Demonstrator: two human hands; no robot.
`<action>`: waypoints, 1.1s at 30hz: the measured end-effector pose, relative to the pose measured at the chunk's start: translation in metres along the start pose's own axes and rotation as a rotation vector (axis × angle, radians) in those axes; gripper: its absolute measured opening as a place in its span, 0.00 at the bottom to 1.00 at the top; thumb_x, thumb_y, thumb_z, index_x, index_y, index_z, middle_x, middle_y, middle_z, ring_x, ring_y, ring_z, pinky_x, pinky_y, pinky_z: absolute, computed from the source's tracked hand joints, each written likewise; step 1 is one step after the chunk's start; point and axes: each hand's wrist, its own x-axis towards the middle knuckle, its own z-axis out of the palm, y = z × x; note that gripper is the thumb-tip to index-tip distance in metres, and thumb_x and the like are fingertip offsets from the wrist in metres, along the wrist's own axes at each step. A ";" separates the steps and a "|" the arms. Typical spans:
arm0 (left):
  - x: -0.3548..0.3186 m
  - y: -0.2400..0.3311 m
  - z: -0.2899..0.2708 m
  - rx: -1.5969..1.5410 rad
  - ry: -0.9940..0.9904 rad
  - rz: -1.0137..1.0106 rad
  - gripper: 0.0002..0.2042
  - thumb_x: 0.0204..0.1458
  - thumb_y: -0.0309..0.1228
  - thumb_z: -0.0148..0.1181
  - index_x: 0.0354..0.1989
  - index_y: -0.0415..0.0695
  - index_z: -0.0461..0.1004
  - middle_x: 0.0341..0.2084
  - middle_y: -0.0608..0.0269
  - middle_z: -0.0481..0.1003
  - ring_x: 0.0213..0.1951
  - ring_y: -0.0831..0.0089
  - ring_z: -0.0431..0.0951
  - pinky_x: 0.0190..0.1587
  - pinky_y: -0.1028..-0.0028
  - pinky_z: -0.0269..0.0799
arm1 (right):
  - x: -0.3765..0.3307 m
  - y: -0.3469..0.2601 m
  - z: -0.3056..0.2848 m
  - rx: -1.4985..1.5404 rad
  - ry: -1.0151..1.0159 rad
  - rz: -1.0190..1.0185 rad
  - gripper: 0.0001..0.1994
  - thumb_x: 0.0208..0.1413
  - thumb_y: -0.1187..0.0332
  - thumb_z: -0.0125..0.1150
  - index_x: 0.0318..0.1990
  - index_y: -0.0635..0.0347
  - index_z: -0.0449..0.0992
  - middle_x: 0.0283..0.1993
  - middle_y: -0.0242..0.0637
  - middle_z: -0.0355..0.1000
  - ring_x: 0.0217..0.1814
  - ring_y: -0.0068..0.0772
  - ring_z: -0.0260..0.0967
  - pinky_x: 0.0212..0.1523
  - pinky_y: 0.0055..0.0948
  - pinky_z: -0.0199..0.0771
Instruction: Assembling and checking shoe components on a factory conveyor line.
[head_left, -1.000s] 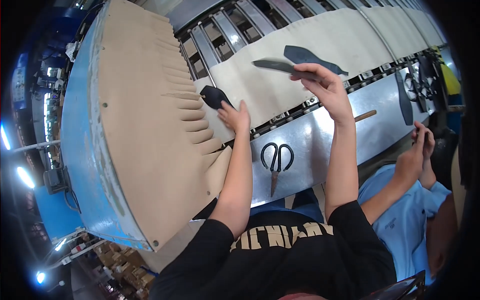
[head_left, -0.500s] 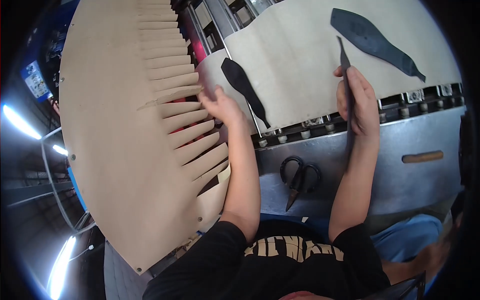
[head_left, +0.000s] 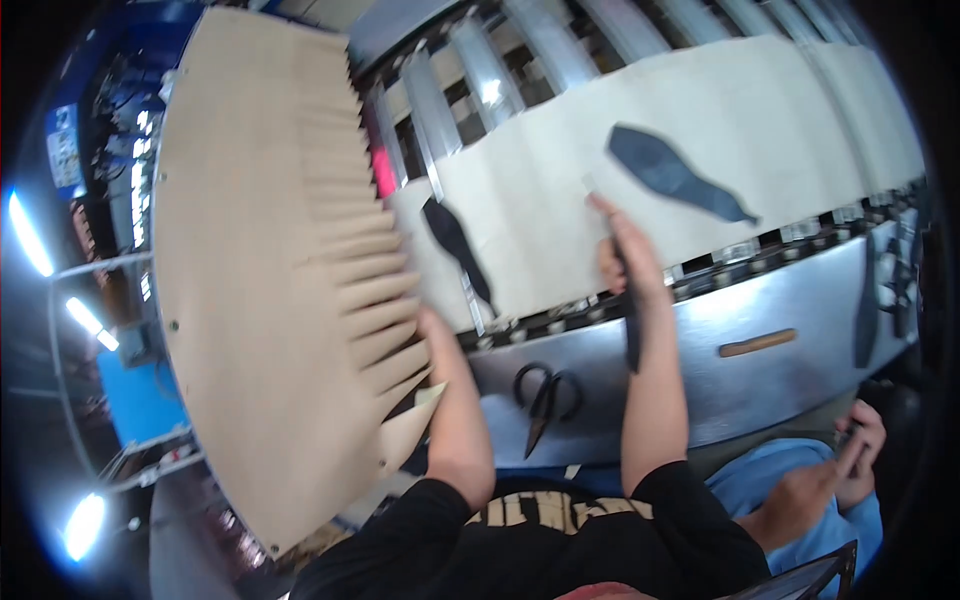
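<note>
My right hand (head_left: 640, 265) is closed around a dark, thin, flat piece (head_left: 632, 335), seen nearly edge-on, which runs down along the wrist. It hovers over the near edge of a pale conveyor belt (head_left: 545, 210). Two dark, petal-shaped flat pieces lie on that belt: a narrow one (head_left: 460, 250) to the left and a broader one (head_left: 680, 175) farther right. My left hand (head_left: 428, 322) reaches in at the fringed edge of a tan sheet cover (head_left: 250, 260); its fingers are hidden behind the flaps.
On the metal ledge (head_left: 690, 385) lie black-handled scissors (head_left: 541, 410) and a wooden stick (head_left: 757, 342). Another dark piece (head_left: 866, 310) hangs over the ledge at right. Beside me sits a person in blue trousers, hands (head_left: 850, 460) together. Metal slats (head_left: 485, 75) lie beyond the belt.
The whole view has shifted, bringing the seated person's hands into sight. My left hand's fingers, visible before, are now behind the flaps. The right hand still grips the dark piece.
</note>
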 end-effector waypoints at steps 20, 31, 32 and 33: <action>-0.095 0.172 -0.098 -1.172 -1.035 -0.839 0.08 0.56 0.28 0.57 0.44 0.45 0.72 0.39 0.66 0.74 0.34 0.75 0.76 0.31 0.77 0.74 | -0.104 -0.200 0.138 -0.460 0.212 -0.626 0.13 0.56 0.61 0.61 0.41 0.53 0.64 0.22 0.29 0.63 0.15 0.15 0.54 0.15 0.16 0.49; -0.039 0.169 -0.176 -1.120 -1.270 -0.665 0.17 0.49 0.21 0.62 0.50 0.41 0.74 0.38 0.69 0.75 0.36 0.81 0.75 0.36 0.80 0.72 | -0.151 -0.055 0.095 -0.219 0.280 -0.308 0.11 0.56 0.66 0.61 0.38 0.54 0.63 0.27 0.30 0.69 0.20 0.14 0.58 0.20 0.15 0.54; -0.034 0.158 -0.173 -1.094 -1.308 -0.625 0.16 0.51 0.22 0.62 0.50 0.41 0.75 0.39 0.68 0.76 0.37 0.80 0.75 0.36 0.80 0.72 | -0.157 -0.055 0.100 -0.257 0.264 -0.316 0.13 0.54 0.69 0.64 0.38 0.54 0.63 0.28 0.27 0.68 0.22 0.13 0.59 0.23 0.14 0.56; -0.030 0.152 -0.167 -1.121 -1.344 -0.618 0.16 0.51 0.22 0.61 0.50 0.41 0.75 0.40 0.67 0.76 0.38 0.80 0.75 0.37 0.79 0.72 | -0.162 -0.057 0.117 -0.278 0.271 -0.346 0.16 0.49 0.75 0.67 0.38 0.56 0.62 0.30 0.23 0.65 0.29 0.12 0.59 0.31 0.13 0.58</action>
